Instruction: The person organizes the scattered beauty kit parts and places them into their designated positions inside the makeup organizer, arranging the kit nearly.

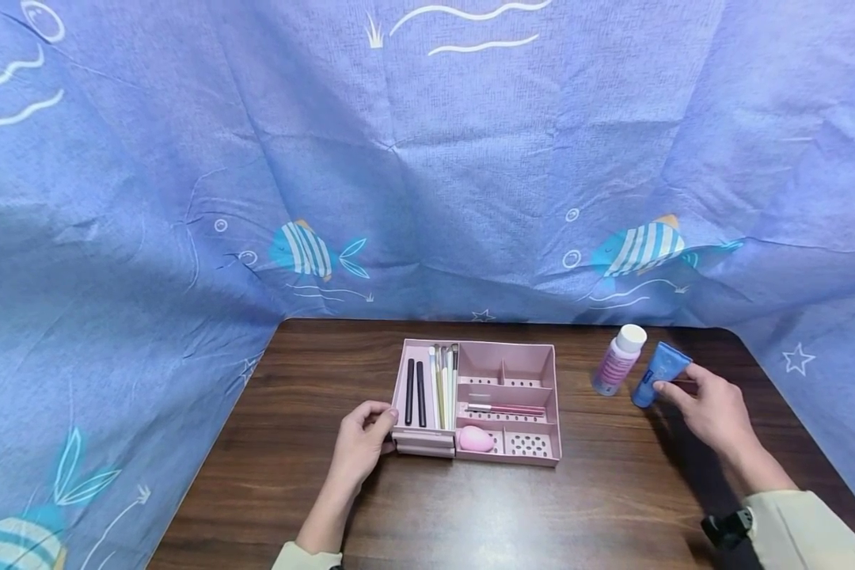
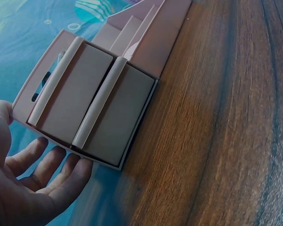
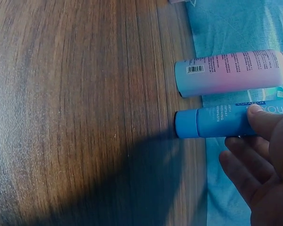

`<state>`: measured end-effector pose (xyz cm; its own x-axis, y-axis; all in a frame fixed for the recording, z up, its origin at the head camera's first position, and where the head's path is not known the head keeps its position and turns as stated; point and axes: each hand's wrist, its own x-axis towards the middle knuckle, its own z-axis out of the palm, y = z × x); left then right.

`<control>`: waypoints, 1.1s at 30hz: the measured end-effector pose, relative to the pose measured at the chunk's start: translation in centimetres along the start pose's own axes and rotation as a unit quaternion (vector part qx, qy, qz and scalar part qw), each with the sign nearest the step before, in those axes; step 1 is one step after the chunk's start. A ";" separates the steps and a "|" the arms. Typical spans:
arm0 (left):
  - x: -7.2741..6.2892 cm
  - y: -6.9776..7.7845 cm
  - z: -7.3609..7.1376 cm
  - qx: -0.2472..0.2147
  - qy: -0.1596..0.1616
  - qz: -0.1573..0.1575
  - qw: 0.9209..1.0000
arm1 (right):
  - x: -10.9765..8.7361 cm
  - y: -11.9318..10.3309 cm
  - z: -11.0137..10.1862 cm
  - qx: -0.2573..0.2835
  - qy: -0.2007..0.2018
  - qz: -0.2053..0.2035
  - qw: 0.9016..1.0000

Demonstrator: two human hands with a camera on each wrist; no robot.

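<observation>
My right hand [image 1: 716, 416] pinches a blue toothpaste tube [image 1: 659, 370] between thumb and fingers at the right of the table. The tube stands cap down, leaning slightly. In the right wrist view its cap [image 3: 186, 124] is at the tabletop. Just left of it stands a pink and blue bottle [image 1: 616, 368] with a white cap. My left hand [image 1: 359, 439] grips the front left corner of a pink organizer [image 1: 509, 458], thumb on the top edge. Two small drawers [image 2: 75, 89] in its front are pushed in, seen in the left wrist view.
Two black pens [image 1: 416, 392] and several brushes [image 1: 444, 384] lie in the organizer's left section. Red-handled sticks [image 1: 506, 409] lie in the middle row, and a pink makeup sponge [image 1: 476, 438] in the front. A blue fish-print cloth [image 1: 427, 158] hangs behind the wooden table [image 1: 271, 451].
</observation>
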<state>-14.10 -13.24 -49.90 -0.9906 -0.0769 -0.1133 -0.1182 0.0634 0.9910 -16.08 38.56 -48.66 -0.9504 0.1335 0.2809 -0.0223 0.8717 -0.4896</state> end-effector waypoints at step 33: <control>0.3 0.7 -0.7 0.019 -0.029 -0.020 0.999 | -1.1 -5.6 -3.7 0.054 0.032 -0.102 0.993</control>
<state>-14.42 -13.89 -49.20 -0.9871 -0.0230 -0.1584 -0.1599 0.0987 0.9822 -13.79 35.28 -43.12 -0.9009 -0.0068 0.4340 -0.2484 0.8280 -0.5027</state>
